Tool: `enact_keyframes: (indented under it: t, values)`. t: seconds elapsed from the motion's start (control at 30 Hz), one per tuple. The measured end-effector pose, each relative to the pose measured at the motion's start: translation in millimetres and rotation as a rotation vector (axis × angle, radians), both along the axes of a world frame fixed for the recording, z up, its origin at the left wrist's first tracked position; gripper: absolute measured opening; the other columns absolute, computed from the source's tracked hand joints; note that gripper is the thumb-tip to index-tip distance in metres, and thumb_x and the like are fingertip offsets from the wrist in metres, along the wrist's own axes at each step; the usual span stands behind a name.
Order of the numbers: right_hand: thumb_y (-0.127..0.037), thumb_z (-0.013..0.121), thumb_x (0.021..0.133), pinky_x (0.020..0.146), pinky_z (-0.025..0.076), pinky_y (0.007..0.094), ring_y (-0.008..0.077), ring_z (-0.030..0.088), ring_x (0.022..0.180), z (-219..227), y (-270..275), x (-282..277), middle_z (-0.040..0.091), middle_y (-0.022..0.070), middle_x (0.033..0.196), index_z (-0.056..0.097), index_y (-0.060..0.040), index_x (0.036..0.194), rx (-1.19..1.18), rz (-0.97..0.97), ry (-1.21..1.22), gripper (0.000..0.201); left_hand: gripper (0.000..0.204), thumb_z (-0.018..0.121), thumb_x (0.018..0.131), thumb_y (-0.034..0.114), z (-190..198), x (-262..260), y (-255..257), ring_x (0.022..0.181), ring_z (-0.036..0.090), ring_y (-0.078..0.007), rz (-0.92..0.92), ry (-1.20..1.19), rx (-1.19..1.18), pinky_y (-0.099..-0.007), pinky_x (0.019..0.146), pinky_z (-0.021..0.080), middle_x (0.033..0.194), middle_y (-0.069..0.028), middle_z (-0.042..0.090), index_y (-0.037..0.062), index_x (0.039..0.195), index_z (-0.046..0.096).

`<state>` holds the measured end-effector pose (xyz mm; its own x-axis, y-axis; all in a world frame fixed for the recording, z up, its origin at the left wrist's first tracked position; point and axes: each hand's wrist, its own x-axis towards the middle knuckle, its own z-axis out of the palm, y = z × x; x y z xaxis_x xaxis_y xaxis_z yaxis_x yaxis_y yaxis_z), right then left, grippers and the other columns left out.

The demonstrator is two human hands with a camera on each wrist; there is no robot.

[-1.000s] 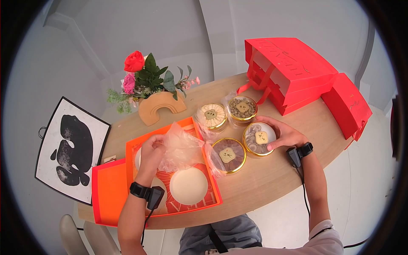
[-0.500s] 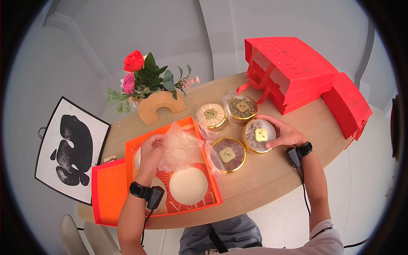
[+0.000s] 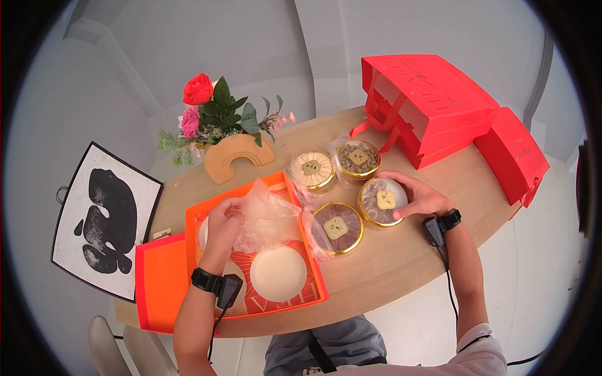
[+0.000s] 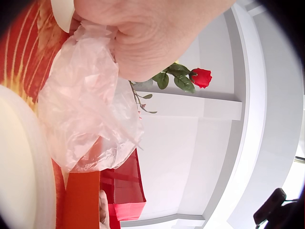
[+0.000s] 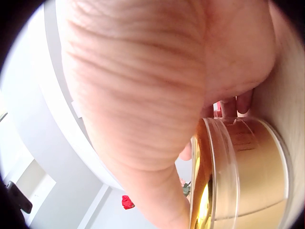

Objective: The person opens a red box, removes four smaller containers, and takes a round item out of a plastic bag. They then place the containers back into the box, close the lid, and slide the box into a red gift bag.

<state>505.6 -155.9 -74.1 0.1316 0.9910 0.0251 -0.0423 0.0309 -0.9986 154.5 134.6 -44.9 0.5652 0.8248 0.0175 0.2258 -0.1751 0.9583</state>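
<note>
My left hand [image 3: 224, 222] pinches a crumpled clear plastic bag [image 3: 266, 219] over the open orange gift box [image 3: 320, 276]. In the left wrist view the bag [image 4: 90, 105] hangs from the fingers, whose tips are hidden. To the right, my right hand [image 3: 423, 195] grips a round clear jar [image 3: 375, 216] with a gold rim and square label, thumb on the near side and fingers around the far side. Pale slices show through its lid. In the right wrist view the jar's clear side [image 5: 257, 171] is close to the tabletop.
Three more round jars stand nearby: dark contents [image 3: 348, 241], pale strips [image 3: 320, 175] and small brown pieces [image 3: 359, 160]. Plastic wrap lies beside them. Round white recesses [image 3: 278, 274] line the box. A flower vase [image 3: 238, 156], framed picture [image 3: 106, 219] and red bag [image 3: 433, 100] surround them.
The jar in my right hand has shifted very slightly away from me, and its label catches the light differently. My left hand and the plastic bag stay in place.
</note>
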Motion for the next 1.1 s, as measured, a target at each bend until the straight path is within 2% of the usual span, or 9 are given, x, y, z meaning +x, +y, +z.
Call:
enact_keyframes:
  t: [0.17, 0.23, 0.47, 0.57, 0.63, 0.73, 0.87, 0.93, 1.1]
  values:
    - [0.0, 0.091, 0.068, 0.12, 0.035, 0.0369, 0.0206, 0.044, 0.14, -5, 0, 3, 0.049, 0.008, 0.149, 0.037, -0.0062, 0.155, 0.009, 0.011, -0.033, 0.102, 0.033, 0.056, 0.079, -0.008, 2, 1, -1, 0.08, 0.059, -0.0099, 0.008, -0.008, -0.008, -0.0243, 0.073, 0.048, 0.097, -0.0037, 0.067, -0.003, 0.11, 0.068]
    - [-0.007, 0.095, 0.064, 0.122, 0.031, 0.0373, 0.0218, 0.039, 0.143, -4, 0, 3, 0.044, 0.0079, 0.153, 0.038, -0.0047, 0.154, -0.031, 0.003, -0.023, 0.106, 0.033, 0.055, 0.079, -0.008, 2, 1, -1, 0.08, 0.058, -0.0099, 0.008, -0.001, -0.02, -0.0243, 0.073, 0.048, 0.097, -0.0037, 0.067, -0.0031, 0.109, 0.068]
    - [-0.011, 0.096, 0.063, 0.123, 0.029, 0.037, 0.0219, 0.039, 0.144, -3, -1, 3, 0.045, 0.0081, 0.152, 0.037, -0.0041, 0.154, -0.045, -0.001, -0.092, 0.109, 0.033, 0.056, 0.079, -0.008, 3, 1, -2, 0.08, 0.058, -0.0103, 0.019, 0.01, -0.014, -0.0244, 0.074, 0.048, 0.097, -0.0038, 0.067, -0.0029, 0.109, 0.068]
    - [-0.015, 0.099, 0.057, 0.124, 0.028, 0.0374, 0.0228, 0.036, 0.146, -4, -2, 5, 0.042, 0.0089, 0.154, 0.033, -0.006, 0.156, -0.067, 0.007, -0.138, 0.119, 0.033, 0.056, 0.079, -0.008, 1, 1, -1, 0.081, 0.058, -0.0105, 0.015, -0.001, -0.013, -0.0245, 0.074, 0.048, 0.098, -0.004, 0.067, -0.0028, 0.109, 0.068]
    - [-0.02, 0.101, 0.052, 0.123, 0.027, 0.0379, 0.0247, 0.033, 0.148, -3, -3, 8, 0.035, 0.01, 0.159, 0.029, -0.0097, 0.158, 0.001, 0.074, -0.414, 0.129, 0.033, 0.056, 0.079, -0.008, 1, 0, -1, 0.081, 0.058, -0.0106, 0.012, -0.002, -0.014, -0.0246, 0.075, 0.048, 0.099, -0.0041, 0.067, -0.0026, 0.109, 0.068]
    - [-0.02, 0.101, 0.049, 0.125, 0.022, 0.0384, 0.0259, 0.028, 0.15, -2, -5, 8, 0.031, 0.0097, 0.161, 0.023, -0.0114, 0.16, 0.001, 0.094, -0.526, 0.136, 0.033, 0.056, 0.079, -0.008, 2, 0, -1, 0.081, 0.058, -0.0106, 0.013, 0.004, -0.017, -0.0245, 0.074, 0.048, 0.099, -0.0039, 0.067, -0.0025, 0.109, 0.068]
    - [-0.019, 0.101, 0.049, 0.126, 0.019, 0.0383, 0.0258, 0.028, 0.151, 0, -5, 6, 0.03, 0.0092, 0.161, 0.021, -0.0114, 0.16, -0.028, 0.063, -0.5, 0.137, 0.034, 0.056, 0.079, -0.008, 0, 1, 0, 0.081, 0.058, -0.0105, 0.008, 0.004, -0.008, -0.0245, 0.074, 0.048, 0.099, -0.0038, 0.067, -0.0024, 0.11, 0.069]
    - [-0.017, 0.101, 0.049, 0.125, 0.019, 0.0384, 0.0252, 0.027, 0.151, -5, -3, 8, 0.027, 0.0086, 0.163, 0.021, -0.0115, 0.16, -0.037, 0.068, -0.384, 0.138, 0.034, 0.056, 0.079, -0.008, 0, 0, 0, 0.08, 0.058, -0.0104, 0.006, -0.001, -0.007, -0.0245, 0.074, 0.048, 0.098, -0.0037, 0.067, -0.0023, 0.11, 0.069]
    - [-0.012, 0.101, 0.05, 0.125, 0.022, 0.0379, 0.0243, 0.027, 0.151, -6, -4, 9, 0.028, 0.0089, 0.163, 0.02, -0.0118, 0.16, -0.014, 0.07, -0.456, 0.137, 0.034, 0.056, 0.079, -0.008, -2, 0, 1, 0.08, 0.058, -0.0102, 0.003, -0.006, -0.012, -0.0243, 0.074, 0.048, 0.099, -0.0036, 0.067, -0.0024, 0.11, 0.069]
